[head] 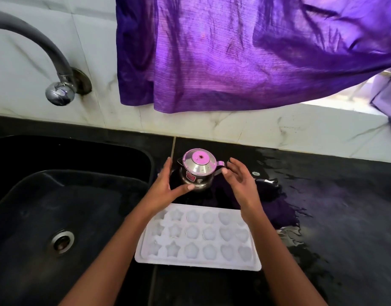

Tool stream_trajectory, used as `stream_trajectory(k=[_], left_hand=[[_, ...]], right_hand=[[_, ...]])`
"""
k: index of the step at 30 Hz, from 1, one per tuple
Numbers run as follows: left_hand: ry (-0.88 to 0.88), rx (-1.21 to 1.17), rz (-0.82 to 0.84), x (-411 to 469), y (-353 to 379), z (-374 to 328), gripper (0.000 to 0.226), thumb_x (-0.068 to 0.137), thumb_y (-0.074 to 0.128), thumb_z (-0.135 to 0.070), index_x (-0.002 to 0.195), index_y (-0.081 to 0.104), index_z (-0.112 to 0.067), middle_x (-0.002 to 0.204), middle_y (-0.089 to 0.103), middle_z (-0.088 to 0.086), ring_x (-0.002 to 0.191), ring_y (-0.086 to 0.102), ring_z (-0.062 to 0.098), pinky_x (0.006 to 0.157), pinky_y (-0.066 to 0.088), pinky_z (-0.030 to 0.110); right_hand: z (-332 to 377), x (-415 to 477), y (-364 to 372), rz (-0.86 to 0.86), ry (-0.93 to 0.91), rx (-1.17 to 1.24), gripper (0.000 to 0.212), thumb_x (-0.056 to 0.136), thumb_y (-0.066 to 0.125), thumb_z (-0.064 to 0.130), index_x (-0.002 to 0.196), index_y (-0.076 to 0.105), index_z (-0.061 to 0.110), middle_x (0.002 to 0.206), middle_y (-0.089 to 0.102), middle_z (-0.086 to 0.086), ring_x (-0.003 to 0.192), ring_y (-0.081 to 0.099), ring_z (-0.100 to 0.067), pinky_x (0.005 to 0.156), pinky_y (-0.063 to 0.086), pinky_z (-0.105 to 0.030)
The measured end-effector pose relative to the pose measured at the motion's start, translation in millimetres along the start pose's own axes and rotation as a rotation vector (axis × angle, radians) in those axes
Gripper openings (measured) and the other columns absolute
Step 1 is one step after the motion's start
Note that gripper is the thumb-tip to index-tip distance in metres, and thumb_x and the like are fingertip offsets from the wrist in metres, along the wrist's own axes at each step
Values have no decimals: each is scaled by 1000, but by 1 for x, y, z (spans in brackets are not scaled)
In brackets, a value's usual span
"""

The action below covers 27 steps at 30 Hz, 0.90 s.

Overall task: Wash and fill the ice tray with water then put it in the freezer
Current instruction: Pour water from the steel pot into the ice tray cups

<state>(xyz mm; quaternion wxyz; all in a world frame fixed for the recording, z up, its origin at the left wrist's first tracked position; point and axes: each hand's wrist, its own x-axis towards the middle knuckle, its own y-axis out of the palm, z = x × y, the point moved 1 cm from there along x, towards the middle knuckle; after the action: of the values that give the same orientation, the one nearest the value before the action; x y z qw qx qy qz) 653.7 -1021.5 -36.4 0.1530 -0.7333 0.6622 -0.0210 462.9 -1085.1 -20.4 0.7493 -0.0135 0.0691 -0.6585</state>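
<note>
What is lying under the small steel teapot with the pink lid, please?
The small steel teapot with the pink lid stands on the black stone counter, beside a dark purple cloth to its right. Whether the cloth reaches beneath it is hidden by the pot and the left hand.

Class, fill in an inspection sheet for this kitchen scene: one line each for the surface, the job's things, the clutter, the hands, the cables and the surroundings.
Surface: black counter, wet patches on its right part.
Job's things: white ice tray flat on the counter beside the sink, shaped cells up; whether they hold water cannot be told. Small steel kettle, lid on, stands behind the tray.
Clutter: dark cloth on the counter, right of the kettle.
Hands: left hand open, thumb touching the kettle's base; right hand open by the kettle's handle side.
Cables: nothing seen.
Surroundings: wall tap over the sink, no water running; purple curtain above the counter.
</note>
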Motion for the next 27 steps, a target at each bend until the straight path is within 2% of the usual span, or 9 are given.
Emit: stream_trajectory(k=[3, 5, 7, 11, 13, 19, 23, 25, 27], left_hand=[[23, 280, -50, -27, -3, 6, 110, 74, 69, -53, 149, -5, -24, 157, -9, -6, 132, -20, 3, 116, -4, 39], [67, 440, -53, -44, -6, 15, 117, 67, 57, -75, 149, -7, -21, 156, -11, -7, 127, -25, -2, 113, -13, 35], [84, 576, -63, -57, -9, 28, 138, 44, 31, -99, 149, -9, -19, 157, -11, -7, 132, -27, -1, 110, -20, 34], [45, 758, -44, -78, -15, 43, 150, 29, 13, -104, 148, -14, -17, 156, -17, -7, 132, -31, 2, 109, -23, 39], [40, 817, -14, -88, -16, 46, 152, 26, 13, -104, 147, -17, -18, 156, -20, -6, 132, -34, 4, 108, -25, 42], [47, 845, 53, -102, -15, 53, 154, 24, 26, -103, 146, -23, -23, 156, -21, -6, 131, -36, 6, 104, -28, 43], [81, 813, 53, -103, -14, 54, 157, 20, 25, -103, 146, -22, -22, 157, -19, -7, 131, -35, 5, 103, -30, 39], [97, 773, 59, -103, -13, 54, 159, 22, 40, -98, 147, -20, -21, 157, -17, -6, 132, -34, 5, 105, -28, 39], [114, 722, 54, -104, -11, 54, 148, 35, 52, -85, 148, -17, -19, 158, -13, -4, 133, -31, 5, 108, -25, 39]], right_hand=[[-3, -23, -19, 71, -43, -348, 61, 86, 63, 34, 141, 39, 21, 145, 41, 3, 134, 36, -12, 104, 32, -23], [-10, -40, -29, 119, -46, -543, 76, 82, 64, 45, 145, 29, 21, 152, 30, 3, 139, 27, -14, 112, 26, -30], [-18, -58, -38, 152, -27, -705, 93, 76, 61, 62, 148, 18, 22, 156, 18, 3, 144, 15, -15, 118, 14, -39], [-35, -87, -49, 208, 26, -954, 137, 40, 25, 101, 149, -5, 23, 158, -8, 5, 145, -10, -10, 115, -9, -36], [-42, -99, -53, 210, 26, -1047, 154, 20, 12, 104, 148, -12, 23, 157, -15, 5, 143, -17, -10, 115, -13, -39], [-47, -120, -56, 265, 15, -1129, 159, 13, 20, 103, 145, -23, 25, 155, -23, 4, 140, -26, -12, 113, -18, -48], [-51, -123, -55, 228, -17, -1081, 157, 17, 26, 102, 147, -16, 27, 158, -11, 8, 143, -17, -11, 113, -18, -47], [-52, -123, -54, 210, -29, -1016, 154, 21, 39, 99, 148, -11, 27, 158, -5, 11, 144, -13, -9, 113, -18, -45], [-50, -124, -52, 189, -41, -973, 145, 30, 47, 90, 148, -7, 27, 158, -3, 11, 144, -12, -8, 113, -18, -43]])
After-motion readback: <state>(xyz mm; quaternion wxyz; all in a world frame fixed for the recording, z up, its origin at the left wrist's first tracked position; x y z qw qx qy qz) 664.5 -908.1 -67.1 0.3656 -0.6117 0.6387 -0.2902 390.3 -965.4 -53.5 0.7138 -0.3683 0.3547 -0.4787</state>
